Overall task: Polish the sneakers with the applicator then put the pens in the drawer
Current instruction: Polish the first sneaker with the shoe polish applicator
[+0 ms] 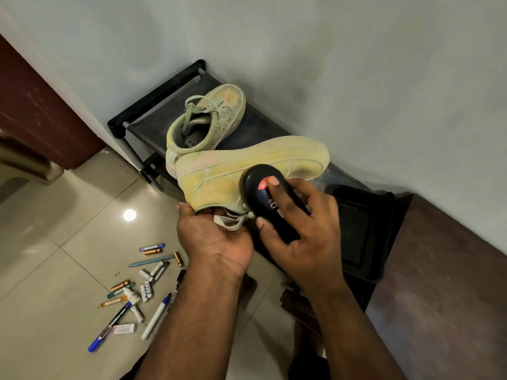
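— Nearest, on the floor?
— Scattered pens at lower left: a blue-capped marker, a white one with a blue tip, a black one partly behind the left forearm. Mixed in among them: small batteries, lead cases, a tiny dropper bottle, an eraser.

— Left hand?
— Palm up, fingers curled under the near sneaker, gripping it at the opening, a loose lace draped over the fingers.

— Right hand?
— Wrapped round a black applicator; forefinger laid along its top over the red label, thumb pinching the side. Rounded head of the applicator pressed against the side of the held sneaker.

— That sneaker?
— Pale yellow-green, tipped on its side, toe pointing right, raised over the front of a black rack.

— Beside the right hand?
— A black tray-like lid on a dark brown cabinet top, touching the wall side.

— Farther back?
— Second sneaker, upright on the rack's top shelf, laces loose, just behind the held one. Beyond it, a grey wall; at the far left, a brown door.
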Demonstrator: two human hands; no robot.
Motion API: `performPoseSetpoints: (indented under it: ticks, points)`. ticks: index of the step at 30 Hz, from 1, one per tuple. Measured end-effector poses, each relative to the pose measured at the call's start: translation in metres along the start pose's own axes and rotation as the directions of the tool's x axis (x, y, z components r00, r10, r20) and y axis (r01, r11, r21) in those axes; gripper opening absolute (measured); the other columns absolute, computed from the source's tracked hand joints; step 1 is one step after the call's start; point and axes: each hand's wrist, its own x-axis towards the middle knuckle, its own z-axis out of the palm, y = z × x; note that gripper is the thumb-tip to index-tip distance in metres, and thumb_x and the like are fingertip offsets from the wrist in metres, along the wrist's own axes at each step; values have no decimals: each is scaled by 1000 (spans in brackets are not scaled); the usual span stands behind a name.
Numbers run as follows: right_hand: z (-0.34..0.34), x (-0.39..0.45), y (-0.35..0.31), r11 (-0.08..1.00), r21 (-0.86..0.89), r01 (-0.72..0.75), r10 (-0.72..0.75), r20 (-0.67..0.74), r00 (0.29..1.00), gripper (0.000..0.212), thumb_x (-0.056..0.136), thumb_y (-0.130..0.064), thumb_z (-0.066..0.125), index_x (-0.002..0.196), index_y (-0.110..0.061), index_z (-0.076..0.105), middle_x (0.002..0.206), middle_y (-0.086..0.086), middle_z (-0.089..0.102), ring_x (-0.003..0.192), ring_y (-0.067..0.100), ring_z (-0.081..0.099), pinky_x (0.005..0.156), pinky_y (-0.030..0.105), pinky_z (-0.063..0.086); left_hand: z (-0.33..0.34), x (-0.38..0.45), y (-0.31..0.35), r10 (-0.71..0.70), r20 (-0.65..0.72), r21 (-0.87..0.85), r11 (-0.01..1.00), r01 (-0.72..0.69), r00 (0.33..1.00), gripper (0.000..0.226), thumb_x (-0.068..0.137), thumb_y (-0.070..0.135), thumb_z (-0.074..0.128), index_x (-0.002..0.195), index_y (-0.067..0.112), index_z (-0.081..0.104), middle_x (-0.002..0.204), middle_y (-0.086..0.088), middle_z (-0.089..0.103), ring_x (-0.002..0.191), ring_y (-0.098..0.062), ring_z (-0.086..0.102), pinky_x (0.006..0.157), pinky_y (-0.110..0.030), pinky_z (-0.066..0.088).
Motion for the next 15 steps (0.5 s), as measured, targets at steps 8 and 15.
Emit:
performPoseSetpoints:
  ticks: [8, 15]
  points:
    - [-7, 1, 9, 983, -15, -183, 181, -87, 980, 53, 80, -39, 64, 129, -20, 60, 119, 13, 55, 101, 26, 48, 80, 32, 42, -2, 1, -3, 0, -12, -5, 1000, 0, 1000, 57, 102, 50, 23, 122, 16, 65, 117, -9, 70, 111, -30, 65, 98, -44, 49]
    - [-9, 4, 20, 977, 31, -210, 212, -127, 969, 54, 80, -40, 63, 131, -25, 55, 117, 11, 57, 101, 30, 53, 85, 32, 44, -3, 2, 1, 38, -19, 30, 999, -37, 999, 55, 102, 49, 24, 123, 18, 65, 115, -9, 71, 109, -29, 66, 97, -43, 50]
